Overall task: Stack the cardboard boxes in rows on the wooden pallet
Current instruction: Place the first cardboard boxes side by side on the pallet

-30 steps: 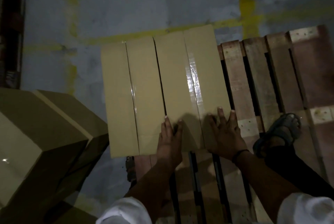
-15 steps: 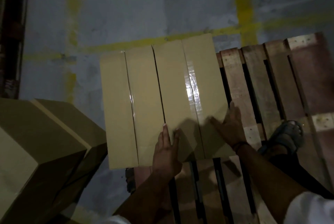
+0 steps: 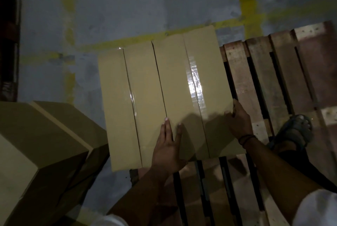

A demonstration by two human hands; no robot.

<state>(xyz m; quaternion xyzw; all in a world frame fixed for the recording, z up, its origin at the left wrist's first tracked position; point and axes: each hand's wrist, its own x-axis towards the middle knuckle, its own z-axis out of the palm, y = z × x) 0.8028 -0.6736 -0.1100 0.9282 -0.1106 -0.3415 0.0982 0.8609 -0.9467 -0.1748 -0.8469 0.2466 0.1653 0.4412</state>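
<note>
Two cardboard boxes [image 3: 116, 107] sat abreast at the pallet's [image 3: 284, 79] left end. Left hand [image 3: 167, 145] pressed flat, fingers straight, on the inner box [image 3: 182, 83]. Right hand [image 3: 237, 121] had shifted from its top to its pallet-side edge, fingers hooked over, probably squaring the row.
</note>
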